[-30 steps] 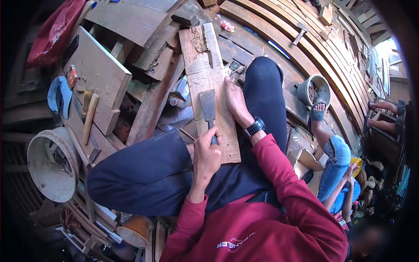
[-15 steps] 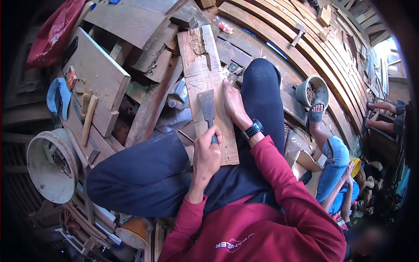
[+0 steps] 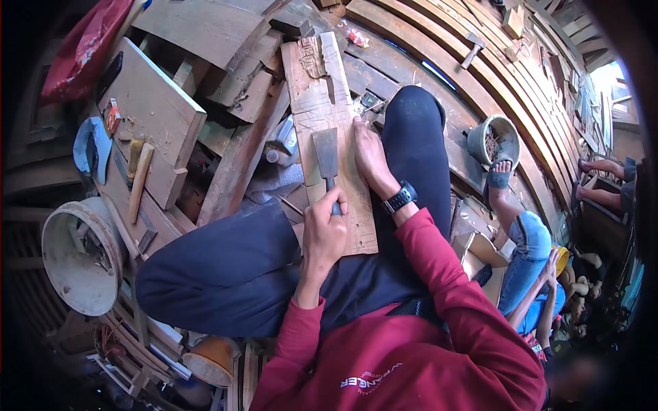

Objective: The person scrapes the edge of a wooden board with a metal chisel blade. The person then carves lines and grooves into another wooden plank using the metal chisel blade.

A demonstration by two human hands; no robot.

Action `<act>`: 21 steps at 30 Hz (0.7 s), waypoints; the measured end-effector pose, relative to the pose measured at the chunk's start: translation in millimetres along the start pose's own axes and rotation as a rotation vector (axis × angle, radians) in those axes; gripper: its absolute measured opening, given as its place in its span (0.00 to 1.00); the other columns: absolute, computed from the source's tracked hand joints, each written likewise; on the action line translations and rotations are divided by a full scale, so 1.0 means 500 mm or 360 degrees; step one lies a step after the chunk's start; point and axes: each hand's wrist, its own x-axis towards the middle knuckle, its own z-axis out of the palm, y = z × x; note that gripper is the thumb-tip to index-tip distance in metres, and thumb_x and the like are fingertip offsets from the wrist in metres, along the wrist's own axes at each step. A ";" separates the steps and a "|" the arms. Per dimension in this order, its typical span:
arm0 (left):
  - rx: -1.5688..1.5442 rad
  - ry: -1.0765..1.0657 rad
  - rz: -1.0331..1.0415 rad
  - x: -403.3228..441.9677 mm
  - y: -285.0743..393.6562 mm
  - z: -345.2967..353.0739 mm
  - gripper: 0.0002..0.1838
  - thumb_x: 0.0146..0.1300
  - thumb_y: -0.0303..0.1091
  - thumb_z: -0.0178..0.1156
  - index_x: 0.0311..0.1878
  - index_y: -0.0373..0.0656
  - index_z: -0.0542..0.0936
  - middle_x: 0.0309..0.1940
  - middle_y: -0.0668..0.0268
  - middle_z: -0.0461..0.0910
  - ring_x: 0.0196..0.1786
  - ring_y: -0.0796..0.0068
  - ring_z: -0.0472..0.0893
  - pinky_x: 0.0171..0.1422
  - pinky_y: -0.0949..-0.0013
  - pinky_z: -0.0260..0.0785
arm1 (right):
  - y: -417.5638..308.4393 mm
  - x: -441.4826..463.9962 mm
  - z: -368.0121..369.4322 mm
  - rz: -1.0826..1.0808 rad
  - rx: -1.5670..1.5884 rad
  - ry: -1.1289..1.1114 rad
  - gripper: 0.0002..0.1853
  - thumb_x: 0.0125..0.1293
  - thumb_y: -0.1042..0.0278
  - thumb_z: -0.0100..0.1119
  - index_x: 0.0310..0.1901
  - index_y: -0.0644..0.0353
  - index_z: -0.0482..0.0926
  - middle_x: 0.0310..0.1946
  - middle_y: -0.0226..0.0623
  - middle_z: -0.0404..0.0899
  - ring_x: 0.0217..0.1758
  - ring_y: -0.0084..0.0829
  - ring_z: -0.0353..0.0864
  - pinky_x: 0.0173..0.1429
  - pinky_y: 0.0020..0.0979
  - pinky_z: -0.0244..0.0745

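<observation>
My left hand [image 3: 325, 229] is closed around the dark handle of a putty knife [image 3: 326, 152]. Its broad grey blade lies over the face of a long wooden board [image 3: 347, 198], pointing toward the far end. That board rests across my lap, with rough, broken wood and a slot at its far end. My right hand [image 3: 373, 161], below a black wristwatch, grips the board's right edge. The thumb is on top, and the other fingers are partly hidden. The blade's underside is out of sight.
A hammer [image 3: 472, 51] lies on planks at upper right. A bucket [image 3: 510, 137] of scraps stands near another person's sandalled foot [image 3: 501, 175]. At left are a wooden mallet-like handle [image 3: 141, 179], a white bucket [image 3: 58, 277] and stacked boards [image 3: 154, 103]. A bottle [image 3: 279, 151] lies beyond my left knee.
The putty knife blade has shifted slightly toward the board's far end, along with my left hand. My right hand keeps its place on the board's edge. The whole view has shifted a little.
</observation>
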 end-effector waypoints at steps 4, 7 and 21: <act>-0.0163 -0.0073 -0.0137 -0.009 0.017 0.000 0.07 0.47 0.18 0.40 0.29 0.35 0.68 0.17 0.52 0.63 0.20 0.57 0.67 0.28 0.57 0.56 | 0.013 0.007 0.000 -0.0020 0.0019 0.0020 0.41 0.78 0.37 0.34 0.37 0.79 0.75 0.31 0.60 0.79 0.36 0.44 0.77 0.49 0.46 0.71; -0.0102 -0.0109 -0.0157 -0.009 0.007 0.002 0.08 0.47 0.17 0.40 0.29 0.36 0.68 0.16 0.51 0.62 0.19 0.56 0.65 0.27 0.55 0.55 | 0.011 0.011 0.007 -0.0061 0.0066 0.0050 0.41 0.78 0.37 0.35 0.36 0.79 0.75 0.30 0.59 0.79 0.37 0.44 0.77 0.49 0.46 0.71; -0.0162 -0.0072 -0.0166 0.013 -0.014 -0.002 0.07 0.49 0.16 0.42 0.30 0.36 0.67 0.18 0.56 0.62 0.22 0.68 0.66 0.28 0.62 0.56 | -0.014 -0.001 -0.011 0.0051 -0.0013 -0.0095 0.44 0.78 0.38 0.27 0.42 0.81 0.78 0.42 0.76 0.78 0.56 0.69 0.76 0.61 0.53 0.67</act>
